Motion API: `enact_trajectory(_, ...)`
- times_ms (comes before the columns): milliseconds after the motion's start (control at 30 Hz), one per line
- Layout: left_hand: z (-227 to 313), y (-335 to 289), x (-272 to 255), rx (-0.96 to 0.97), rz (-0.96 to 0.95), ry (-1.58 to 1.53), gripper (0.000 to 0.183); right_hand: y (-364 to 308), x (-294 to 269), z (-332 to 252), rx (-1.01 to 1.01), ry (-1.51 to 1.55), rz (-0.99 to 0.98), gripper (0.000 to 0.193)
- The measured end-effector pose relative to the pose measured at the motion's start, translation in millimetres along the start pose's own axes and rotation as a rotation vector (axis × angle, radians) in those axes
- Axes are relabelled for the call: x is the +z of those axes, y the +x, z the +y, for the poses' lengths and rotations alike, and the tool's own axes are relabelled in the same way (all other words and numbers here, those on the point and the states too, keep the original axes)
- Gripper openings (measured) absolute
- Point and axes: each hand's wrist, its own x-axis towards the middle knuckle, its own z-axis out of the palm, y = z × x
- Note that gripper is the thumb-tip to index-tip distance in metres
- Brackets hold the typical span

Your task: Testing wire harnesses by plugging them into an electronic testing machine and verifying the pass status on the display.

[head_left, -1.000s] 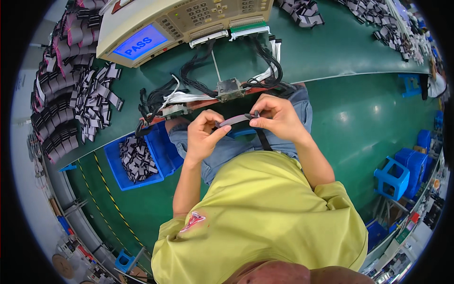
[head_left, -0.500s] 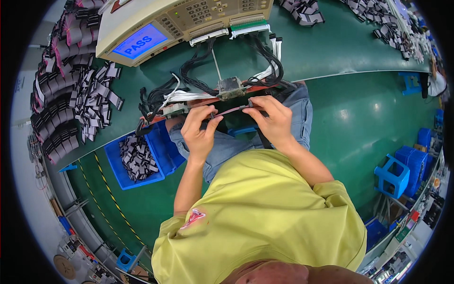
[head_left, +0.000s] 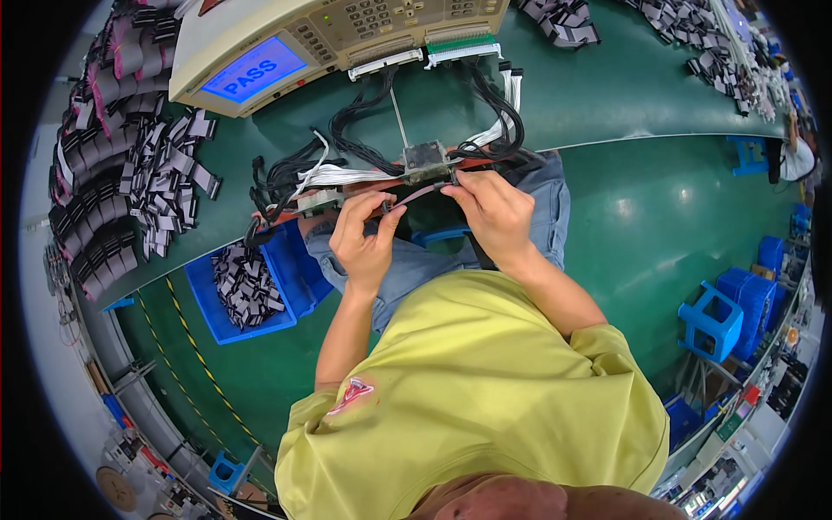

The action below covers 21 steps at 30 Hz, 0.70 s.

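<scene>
1. Head view: short flat cable (head_left: 414,194) runs left-right between both hands at the bench (head_left: 607,95) edge.
2. Left hand (head_left: 364,238) pinches its left end; right hand (head_left: 494,208) pinches the right end, right beside the small test fixture (head_left: 426,159).

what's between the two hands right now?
Head view: a short flat ribbon cable spans the gap, one end pinched by the left hand, the other held by the right hand at the small black test fixture.
</scene>
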Motion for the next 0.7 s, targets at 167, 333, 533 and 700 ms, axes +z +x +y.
enact_trajectory(167,-2,0,1,0.003,-0.023,0.031,0.031,1,-1,-3,0.031,-0.021,-0.018,0.027)
enact_trajectory(333,-3,0,2,0.039,-0.033,0.062,0.032,3,2,-7,0.081,-0.018,-0.024,0.025)
enact_trajectory(533,-5,2,5,0.081,-0.022,0.065,0.031,0,14,5,0.003,-0.055,0.072,0.023)
enact_trajectory(700,2,-4,-4,0.013,-0.108,-0.03,0.031,18,-8,0,-0.125,-0.011,-0.026,0.026)
